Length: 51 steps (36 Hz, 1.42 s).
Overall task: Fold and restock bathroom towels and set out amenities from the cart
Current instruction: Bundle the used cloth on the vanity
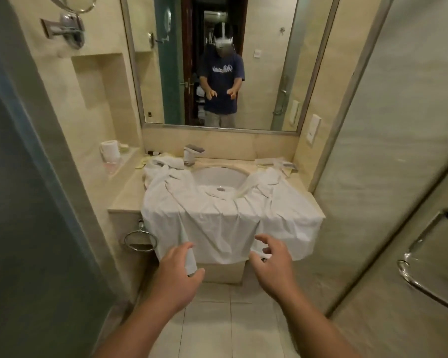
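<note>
L hand [177, 264] & R hand [272, 257] are both out in front, palms down, fingers spread and loosely bent. Neither is clamped on anything.

The white towel [217, 218] lies just ahead of both hands, draped over the vanity counter [126, 200] w/ its front edge hanging down the cabinet face. One hanging fold drops into the gap btwn L thumb and fingers; can't tell if skin touches cloth. R fingertips sit in front of the hem, contact unclear too.

Containers:
- Sink basin [219, 177], beyond the hands and centred btwn them. The towel's mid part sags over the near rim into the bowl, and the drain [221, 188] shows uncovered. Faucet [192, 153] stands behind it.
- Side ledge, far ahead and L of L hand: toilet roll [110, 149] upright, w/ something pinkish just in front of it, too blurred to tell.
- Counter back corner, ahead and R of R hand: flat amenity packets [277, 164], contents too small to read.
- Back L, past the towel's bunched end: a small dark bottle [154, 152] by the wall.

Towel ring [140, 239] hangs on the cabinet front, just L of L hand. The mirror [269, 60] up ahead shows the person w/ both hands held out, fingers loose. A glass door handle [422, 277] is off to the R of R hand.
</note>
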Available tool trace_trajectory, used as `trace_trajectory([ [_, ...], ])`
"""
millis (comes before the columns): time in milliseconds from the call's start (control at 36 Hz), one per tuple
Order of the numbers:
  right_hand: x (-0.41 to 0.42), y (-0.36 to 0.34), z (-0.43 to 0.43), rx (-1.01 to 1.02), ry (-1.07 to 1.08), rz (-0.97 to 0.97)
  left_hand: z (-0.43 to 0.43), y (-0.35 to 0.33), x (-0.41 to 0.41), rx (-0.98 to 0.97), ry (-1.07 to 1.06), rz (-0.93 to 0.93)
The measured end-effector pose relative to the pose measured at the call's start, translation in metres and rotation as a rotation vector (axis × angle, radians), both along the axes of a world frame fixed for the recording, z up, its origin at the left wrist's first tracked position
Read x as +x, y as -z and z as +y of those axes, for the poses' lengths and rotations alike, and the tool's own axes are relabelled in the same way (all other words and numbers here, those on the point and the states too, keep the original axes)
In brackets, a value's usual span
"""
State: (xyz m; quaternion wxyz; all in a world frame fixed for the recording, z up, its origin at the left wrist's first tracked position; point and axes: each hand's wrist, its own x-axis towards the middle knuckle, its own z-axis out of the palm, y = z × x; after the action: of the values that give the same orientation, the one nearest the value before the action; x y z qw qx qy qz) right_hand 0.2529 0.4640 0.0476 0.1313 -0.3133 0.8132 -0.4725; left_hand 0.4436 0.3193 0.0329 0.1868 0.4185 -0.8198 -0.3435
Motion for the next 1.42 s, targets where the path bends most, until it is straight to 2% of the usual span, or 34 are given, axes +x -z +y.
trace_trajectory([
  [222, -0.094, 0.018, -0.099, 0.091, 0.094, -0.064, -0.121, 0.015, -0.081, 0.049, 0.042, -0.114],
  [389, -0.177, 0.044, -0.166, 0.111, 0.078, -0.094, -0.199, 0.038, -0.154, 0.062, 0.032, -0.163],
  [583, -0.278, 0.077, -0.238, 0.164, 0.060, -0.157, -0.269, 0.065, -0.235, 0.134, -0.006, -0.270],
  [806, -0.379, 0.104, -0.298, 0.316, 0.068, -0.223, -0.333, 0.103, -0.284, 0.213, -0.049, -0.352],
  [944, -0.433, 0.128, -0.334, 0.467, 0.081, -0.205, -0.374, 0.129, -0.309, 0.166, -0.049, -0.402],
  [1139, -0.475, 0.164, -0.377, 0.607, 0.169, -0.115, -0.446, 0.175, -0.330, -0.125, -0.056, -0.565],
  [1417, -0.493, 0.190, -0.408, 0.677, 0.421, 0.061, -0.460, 0.202, -0.339, -0.231, -0.166, -0.615],
])
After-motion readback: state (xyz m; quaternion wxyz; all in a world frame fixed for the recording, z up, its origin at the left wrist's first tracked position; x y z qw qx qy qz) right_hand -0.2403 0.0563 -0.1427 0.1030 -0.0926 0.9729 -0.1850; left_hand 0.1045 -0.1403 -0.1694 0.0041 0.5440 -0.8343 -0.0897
